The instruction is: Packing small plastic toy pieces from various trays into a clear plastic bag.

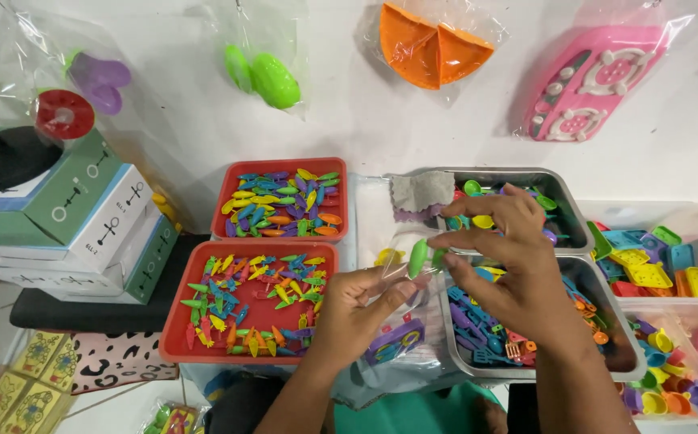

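My left hand [357, 305] holds open a clear plastic bag [401, 321] with a purple and yellow toy piece [395, 341] inside. My right hand [505, 249] pinches a small green toy piece [419, 257] at the bag's mouth. A yellow piece [387, 257] lies just behind the bag. Both hands hover between the red trays and the metal trays.
Two red trays [172, 321] [228, 181] hold several small coloured plastic pieces. Metal trays [566, 209] [453, 354] hold toy utensils and cups. Clear bins [686, 233] with toy parts stand at right. Stacked boxes [83, 217] sit at left. Bagged toys [590, 80] hang on the wall.
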